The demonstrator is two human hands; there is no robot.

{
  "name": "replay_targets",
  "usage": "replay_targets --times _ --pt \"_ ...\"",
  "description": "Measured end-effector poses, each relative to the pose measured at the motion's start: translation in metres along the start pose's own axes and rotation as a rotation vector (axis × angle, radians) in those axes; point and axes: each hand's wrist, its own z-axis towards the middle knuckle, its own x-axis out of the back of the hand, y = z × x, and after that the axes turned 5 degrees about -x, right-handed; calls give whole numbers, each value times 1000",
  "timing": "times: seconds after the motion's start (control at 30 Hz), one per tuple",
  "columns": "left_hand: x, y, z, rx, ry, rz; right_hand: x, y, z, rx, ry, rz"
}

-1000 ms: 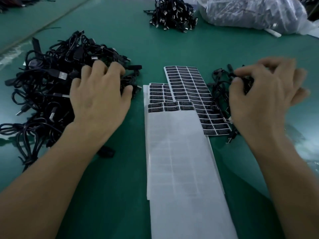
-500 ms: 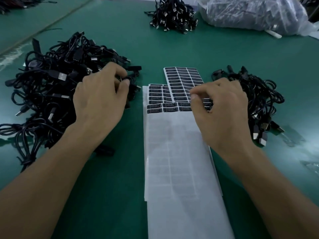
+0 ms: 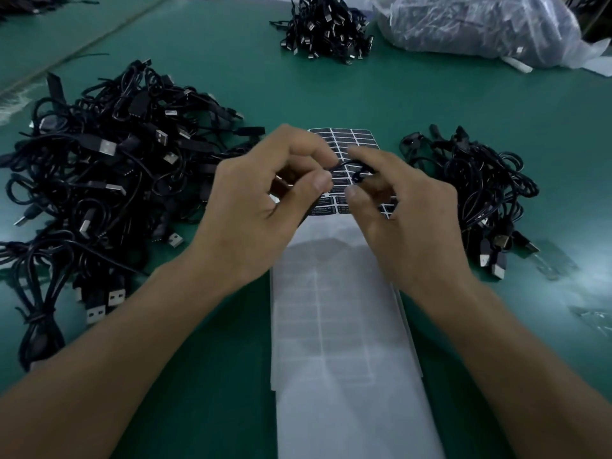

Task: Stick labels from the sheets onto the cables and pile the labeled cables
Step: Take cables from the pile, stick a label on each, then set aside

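Note:
My left hand (image 3: pixel 265 200) and my right hand (image 3: pixel 404 220) meet above the far end of the label sheets (image 3: pixel 341 309). A thin black cable (image 3: pixel 351 165) arcs between them. My left thumb and forefinger pinch one end, and my right hand's curled fingers hold the other part. Whether a label sits in my right fingers I cannot tell. Rows of black labels (image 3: pixel 344 136) show beyond my fingers; the near part of the sheets is bare white backing. A big cable pile (image 3: pixel 116 167) lies at the left and a smaller cable pile (image 3: pixel 480 187) at the right.
Everything lies on a green mat (image 3: pixel 430 101). At the far edge are a bundle of black cables (image 3: pixel 324 24) and a clear plastic bag (image 3: pixel 480 24) full of cables. Scraps of clear film (image 3: pixel 559 260) lie at the right.
My left hand came off the left pile with a cable and moved to the centre. My right hand left the right pile, touched the label sheet, then rose to meet my left hand.

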Motion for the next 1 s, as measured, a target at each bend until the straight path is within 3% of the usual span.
replay_targets --times 0.13,0.33,0.47,0.57,0.67,0.77,0.83,1.0 --pt "-2 6 0 15 18 -73 0 0 2 -41 89 76" --pt "-7 21 -4 85 -154 -228 1 -4 1 80 -13 197" --pt "0 22 -2 130 -139 -329 3 -4 1 70 -64 368" --pt "3 17 1 46 -57 -124 1 -8 1 41 -92 551" --pt "3 10 1 -56 0 359 1 -12 0 21 -186 728" --pt "4 7 -1 -142 -39 654 2 -14 -2 -15 -285 857" --pt "6 6 0 -203 -55 757 4 -15 -2 -33 -319 911" --pt "9 4 -1 -164 -210 717 5 -15 1 -27 -362 816"
